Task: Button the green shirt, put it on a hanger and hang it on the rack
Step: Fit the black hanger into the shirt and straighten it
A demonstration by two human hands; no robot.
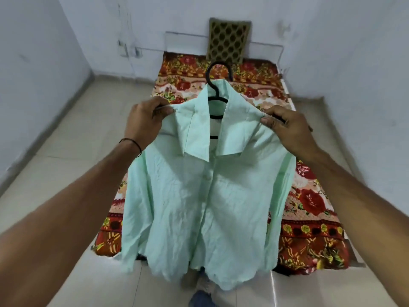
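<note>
Head view, shirt held up over the bed. The green shirt [199, 196] hangs in front of the person, spread by its shoulders above a bed with a red floral cover [309, 196]; its hem falls past the near edge of the bed towards the floor. A black hanger [218, 100] sits inside the shirt, with its hook standing clear above the collar and its bars showing through the open neck.

The left hand [146, 120], with a dark band [132, 145] at the wrist, pinches the shirt's shoulder between thumb and fingers. The right hand [285, 127] pinches the opposite shoulder likewise, and a dark end of the hanger shows at each grip.

Progress, as judged from this view: the front placket lies closed and one button [207, 177] is plainly fastened, though the lower ones are too faint to confirm and the collar stands open. The hanger stage appears complete or nearly so — perhaps the shoulders are only being seated. What is left is the hanging itself; no rack appears in view.
</note>
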